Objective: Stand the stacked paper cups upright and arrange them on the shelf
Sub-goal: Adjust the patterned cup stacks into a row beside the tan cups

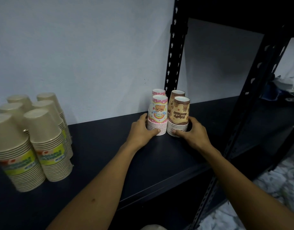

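Note:
Two pink birthday cup stacks and two brown ones stand mouth-down on the dark shelf (109,146) near the black upright post. My left hand (141,130) wraps the base of the front pink stack (157,113). My right hand (191,130) wraps the base of the front brown stack (179,115). The two front stacks touch side by side. Directly behind them stand the second pink stack (158,92) and the second brown stack (177,93), mostly hidden.
Several tall beige cup stacks (45,143) with green labels stand mouth-down at the shelf's left end. A black slotted post (174,52) rises behind the birthday cups, another (252,90) at the right. The wall is close behind.

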